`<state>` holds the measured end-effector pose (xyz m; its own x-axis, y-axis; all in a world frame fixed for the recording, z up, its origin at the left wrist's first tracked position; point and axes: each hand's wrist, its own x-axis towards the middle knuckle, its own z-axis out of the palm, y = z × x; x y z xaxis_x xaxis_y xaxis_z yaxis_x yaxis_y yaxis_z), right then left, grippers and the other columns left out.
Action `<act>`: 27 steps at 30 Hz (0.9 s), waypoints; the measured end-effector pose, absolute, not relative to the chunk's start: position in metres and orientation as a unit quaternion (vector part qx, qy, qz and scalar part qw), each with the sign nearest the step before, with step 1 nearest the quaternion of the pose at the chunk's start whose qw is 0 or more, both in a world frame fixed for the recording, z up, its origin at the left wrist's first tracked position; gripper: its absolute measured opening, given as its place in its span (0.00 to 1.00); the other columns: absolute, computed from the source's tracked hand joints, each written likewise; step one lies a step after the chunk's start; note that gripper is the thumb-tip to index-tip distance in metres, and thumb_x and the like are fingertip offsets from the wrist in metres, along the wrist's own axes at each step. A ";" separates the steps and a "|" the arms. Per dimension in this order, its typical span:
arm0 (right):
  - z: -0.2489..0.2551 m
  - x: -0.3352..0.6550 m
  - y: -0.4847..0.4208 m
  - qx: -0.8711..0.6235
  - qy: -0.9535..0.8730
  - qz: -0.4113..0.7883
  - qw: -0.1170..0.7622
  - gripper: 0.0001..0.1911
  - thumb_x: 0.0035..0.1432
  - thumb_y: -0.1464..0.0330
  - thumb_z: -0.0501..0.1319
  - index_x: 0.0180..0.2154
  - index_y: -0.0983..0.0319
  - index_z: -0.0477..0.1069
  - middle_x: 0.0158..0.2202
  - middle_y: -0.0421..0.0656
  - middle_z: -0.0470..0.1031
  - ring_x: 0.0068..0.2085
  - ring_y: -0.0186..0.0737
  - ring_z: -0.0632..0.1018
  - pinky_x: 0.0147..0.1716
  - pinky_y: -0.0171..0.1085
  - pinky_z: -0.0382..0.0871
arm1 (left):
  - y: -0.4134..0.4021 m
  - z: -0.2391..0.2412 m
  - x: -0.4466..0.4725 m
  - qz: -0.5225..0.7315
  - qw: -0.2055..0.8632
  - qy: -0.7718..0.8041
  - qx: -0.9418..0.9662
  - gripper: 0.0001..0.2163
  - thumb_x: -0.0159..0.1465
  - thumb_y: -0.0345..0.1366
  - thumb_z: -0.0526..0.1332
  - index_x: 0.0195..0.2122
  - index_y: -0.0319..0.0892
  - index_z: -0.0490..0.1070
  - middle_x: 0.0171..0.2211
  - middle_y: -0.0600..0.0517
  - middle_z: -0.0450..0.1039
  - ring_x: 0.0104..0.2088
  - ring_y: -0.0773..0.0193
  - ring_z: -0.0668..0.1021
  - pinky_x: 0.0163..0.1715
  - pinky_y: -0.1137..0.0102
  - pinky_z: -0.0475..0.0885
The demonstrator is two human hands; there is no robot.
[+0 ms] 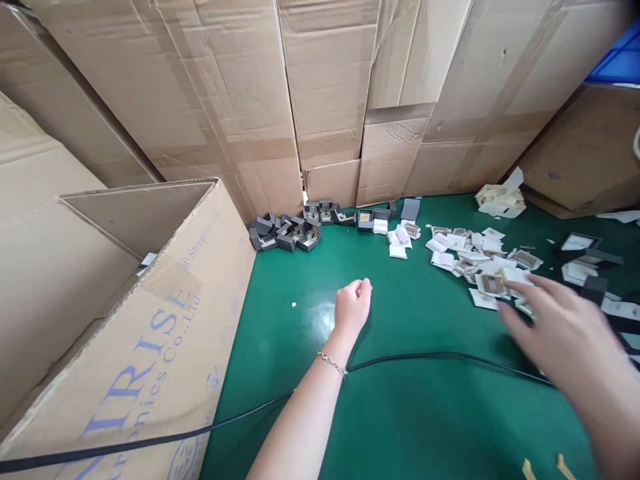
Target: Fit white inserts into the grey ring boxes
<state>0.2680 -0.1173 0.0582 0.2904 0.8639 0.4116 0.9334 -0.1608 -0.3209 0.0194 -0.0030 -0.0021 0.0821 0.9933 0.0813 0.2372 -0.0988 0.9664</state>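
My left hand is curled into a fist over the middle of the green table, with a chain bracelet on its wrist. Its palm side faces away, so anything inside the fingers is hidden. On the right, my right hand, a little smeared by motion, reaches over a loose pile of white card inserts. Its thumb and fingers are apart, the fingertips close to a small white piece; I cannot tell if they touch it. Small dark grey boxes, several with lids up, lie along the back of the table.
A large open carton stands at left, with cardboard sheets forming a wall behind. A black cable crosses the green table. A tissue pack sits at back right; more dark boxes lie at far right.
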 end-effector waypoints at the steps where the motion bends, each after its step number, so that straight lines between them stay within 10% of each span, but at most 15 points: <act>1: 0.059 0.243 -0.102 -0.748 -0.612 -0.063 0.249 0.19 0.54 0.60 0.54 0.47 0.54 0.70 0.54 0.55 0.63 0.56 0.62 0.64 0.51 0.56 0.58 | -0.003 -0.002 0.019 0.449 0.438 0.518 0.582 0.18 0.62 0.44 0.51 0.21 0.42 0.71 0.12 0.57 0.53 0.15 0.69 0.58 0.19 0.71 0.50; 8: 0.010 0.114 0.009 -0.621 -0.728 0.182 0.227 0.14 0.57 0.72 0.51 0.44 0.63 0.70 0.42 0.48 0.71 0.40 0.39 0.74 0.40 0.36 0.67 | 0.007 0.001 0.015 0.583 0.481 0.492 0.432 0.20 0.63 0.46 0.47 0.22 0.40 0.69 0.14 0.57 0.54 0.17 0.69 0.60 0.20 0.72 0.55; 15: 0.012 0.040 0.097 -0.643 -0.727 0.177 0.162 0.28 0.60 0.67 0.53 0.61 0.57 0.50 0.41 0.48 0.72 0.38 0.42 0.75 0.33 0.35 0.65 | 0.023 0.005 0.000 0.666 0.492 0.484 0.285 0.20 0.61 0.47 0.47 0.21 0.40 0.65 0.14 0.58 0.52 0.16 0.72 0.58 0.18 0.74 0.53; 27: 0.012 0.053 0.097 -0.674 -0.705 0.163 0.147 0.14 0.60 0.68 0.51 0.46 0.66 0.65 0.44 0.53 0.71 0.46 0.46 0.73 0.41 0.37 0.65 | 0.032 0.004 -0.011 0.687 0.535 0.455 0.187 0.12 0.53 0.37 0.46 0.18 0.41 0.62 0.11 0.58 0.52 0.12 0.72 0.58 0.16 0.74 0.52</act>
